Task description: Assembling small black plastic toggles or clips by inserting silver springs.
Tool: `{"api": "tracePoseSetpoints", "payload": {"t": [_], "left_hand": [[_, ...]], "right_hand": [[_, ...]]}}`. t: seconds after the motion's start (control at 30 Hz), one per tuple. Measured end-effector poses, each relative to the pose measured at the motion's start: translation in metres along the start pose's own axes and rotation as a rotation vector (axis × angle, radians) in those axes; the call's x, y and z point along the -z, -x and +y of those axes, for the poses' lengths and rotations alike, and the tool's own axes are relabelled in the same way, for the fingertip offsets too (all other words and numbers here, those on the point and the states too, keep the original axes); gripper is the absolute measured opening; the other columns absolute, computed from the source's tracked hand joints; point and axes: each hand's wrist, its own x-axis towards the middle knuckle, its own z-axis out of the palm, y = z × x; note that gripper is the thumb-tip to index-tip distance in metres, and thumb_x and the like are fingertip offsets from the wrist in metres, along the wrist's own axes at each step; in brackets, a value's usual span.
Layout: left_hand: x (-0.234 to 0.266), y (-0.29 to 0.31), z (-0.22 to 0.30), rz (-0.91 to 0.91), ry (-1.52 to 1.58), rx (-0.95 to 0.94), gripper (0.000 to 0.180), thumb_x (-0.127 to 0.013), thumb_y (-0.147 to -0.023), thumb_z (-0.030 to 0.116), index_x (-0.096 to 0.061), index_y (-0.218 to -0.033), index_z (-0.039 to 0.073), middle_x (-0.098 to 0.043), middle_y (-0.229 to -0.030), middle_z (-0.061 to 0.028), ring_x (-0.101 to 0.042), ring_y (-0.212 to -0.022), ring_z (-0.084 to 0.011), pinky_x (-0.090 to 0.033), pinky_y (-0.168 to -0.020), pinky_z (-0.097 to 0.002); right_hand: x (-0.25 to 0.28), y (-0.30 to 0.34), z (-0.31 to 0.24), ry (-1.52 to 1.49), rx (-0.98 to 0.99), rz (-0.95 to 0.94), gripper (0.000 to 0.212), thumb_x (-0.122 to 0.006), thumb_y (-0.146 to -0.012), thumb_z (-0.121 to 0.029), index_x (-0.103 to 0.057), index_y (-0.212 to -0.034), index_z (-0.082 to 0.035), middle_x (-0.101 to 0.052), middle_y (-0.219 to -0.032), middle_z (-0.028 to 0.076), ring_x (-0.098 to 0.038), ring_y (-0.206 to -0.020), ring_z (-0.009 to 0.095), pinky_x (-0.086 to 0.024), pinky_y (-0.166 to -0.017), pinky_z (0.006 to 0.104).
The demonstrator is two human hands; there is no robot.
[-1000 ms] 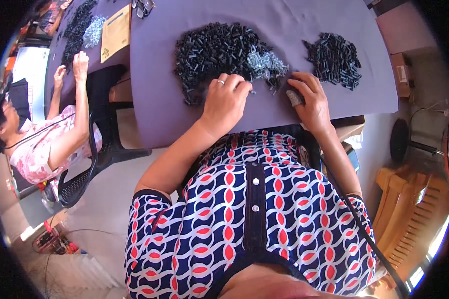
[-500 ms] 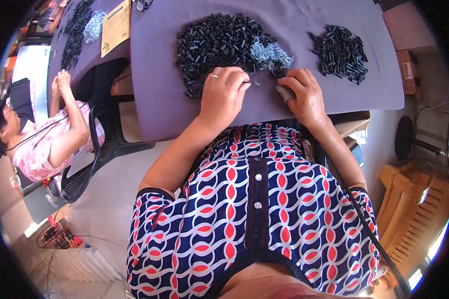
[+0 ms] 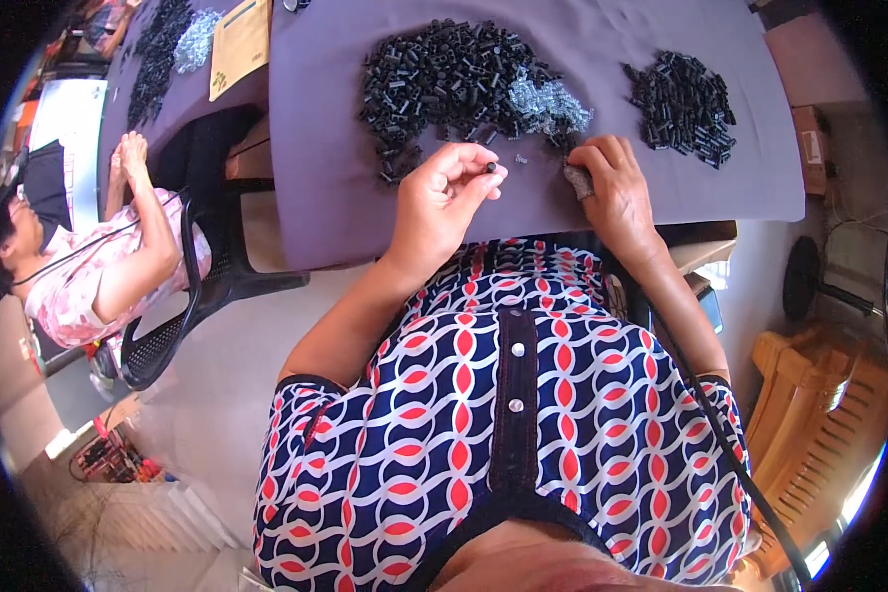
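My left hand (image 3: 446, 197) is lifted slightly over the grey table (image 3: 326, 148) and pinches a small black cylindrical part (image 3: 490, 168) between thumb and fingertips. My right hand (image 3: 614, 187) rests on the table with a dark grey tool (image 3: 579, 182) under its fingers, beside a small heap of silvery screws (image 3: 548, 101). A large pile of black parts (image 3: 444, 79) lies just beyond both hands. A smaller pile of black parts (image 3: 683, 104) sits to the right. A loose screw (image 3: 520, 158) lies between my hands.
At the left, another person in a pink top (image 3: 99, 257) sits on a black mesh chair (image 3: 183, 316) at a neighbouring table with more black parts (image 3: 158, 49) and a brown envelope (image 3: 239, 44). A wooden chair (image 3: 819, 414) stands at the lower right, and a cardboard box (image 3: 811, 148) at the right.
My left hand has lifted off the pile and turned, now holding one black part at its fingertips. My right hand stays by the screws.
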Motion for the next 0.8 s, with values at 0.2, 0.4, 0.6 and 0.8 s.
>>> {"api": "tracePoseSetpoints", "payload": {"t": [0.2,0.4,0.6,0.8], "left_hand": [[-0.005,0.004,-0.001,-0.054,-0.058,0.093,0.023,-0.058,-0.1,0.003,-0.062,-0.123,-0.002,-0.072,-0.105,-0.0099,-0.065,-0.082,-0.0112,-0.055,-0.081,-0.0262],[-0.008,0.01,-0.003,-0.07,-0.018,0.121,0.019,-0.057,-0.1,0.003,-0.061,-0.118,-0.003,-0.072,-0.102,-0.0083,-0.064,-0.079,-0.0093,-0.054,-0.076,-0.0248],[-0.001,0.007,-0.004,0.056,-0.578,-0.272,0.013,-0.067,-0.092,0.004,-0.065,-0.105,0.003,-0.068,-0.098,-0.0072,-0.066,-0.085,-0.0187,-0.053,-0.072,-0.0312],[0.012,-0.006,-0.015,0.042,-1.021,-0.504,0.016,-0.072,-0.085,0.008,-0.065,-0.099,0.005,-0.064,-0.095,-0.0117,-0.062,-0.088,-0.0337,-0.05,-0.079,-0.0418]], "right_hand": [[-0.001,0.002,0.002,0.005,0.022,0.037,0.04,-0.061,-0.066,0.011,-0.062,-0.103,-0.003,-0.06,-0.107,0.015,-0.057,-0.102,0.037,-0.05,-0.089,0.0432],[0.001,-0.004,0.011,-0.069,0.014,0.062,0.037,-0.061,-0.066,0.012,-0.063,-0.1,-0.002,-0.063,-0.1,0.015,-0.061,-0.096,0.037,-0.051,-0.086,0.043],[0.003,-0.001,0.009,-0.235,-0.105,0.053,0.039,-0.061,-0.068,0.012,-0.065,-0.103,-0.003,-0.064,-0.1,0.015,-0.063,-0.097,0.037,-0.052,-0.085,0.0404],[0.002,0.004,0.009,-0.328,-0.183,0.059,0.037,-0.061,-0.068,0.011,-0.066,-0.103,-0.003,-0.064,-0.1,0.015,-0.063,-0.099,0.037,-0.051,-0.087,0.0399]]}}
